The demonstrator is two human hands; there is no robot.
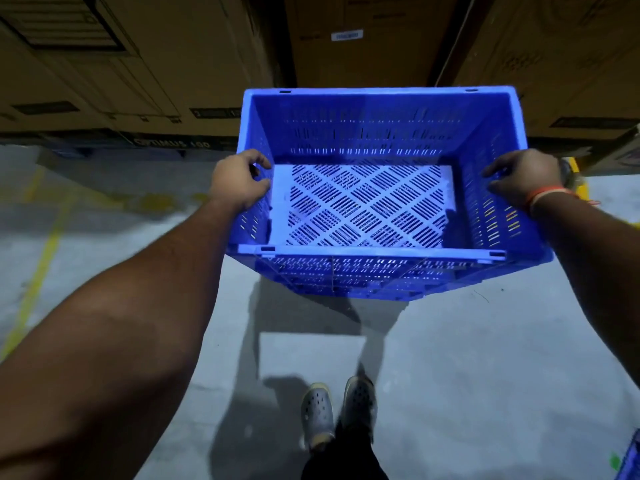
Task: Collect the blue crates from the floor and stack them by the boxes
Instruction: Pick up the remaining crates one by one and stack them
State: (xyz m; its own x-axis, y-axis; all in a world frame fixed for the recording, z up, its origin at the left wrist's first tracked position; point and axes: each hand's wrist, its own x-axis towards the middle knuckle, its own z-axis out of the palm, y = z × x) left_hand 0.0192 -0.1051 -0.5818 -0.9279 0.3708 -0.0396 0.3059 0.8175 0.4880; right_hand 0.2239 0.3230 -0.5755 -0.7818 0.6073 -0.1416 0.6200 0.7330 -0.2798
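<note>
A blue slotted plastic crate (377, 136) fills the middle of the view, empty, its perforated floor showing. It hangs above the grey concrete floor, level, with its shadow below it. My left hand (239, 180) grips the crate's left side wall, fingers curled into the handle slot. On the crate's right side wall my right hand (523, 176) holds the same way; an orange band circles that wrist. Tall brown cardboard boxes (360, 39) stand just beyond the crate's far rim.
More cardboard boxes (104, 64) line the left and right (561, 60) at the back. Yellow painted lines (38, 268) run along the floor at left. A corner of another blue crate (628, 459) shows at bottom right. My feet in grey clogs (337, 407) stand below the crate.
</note>
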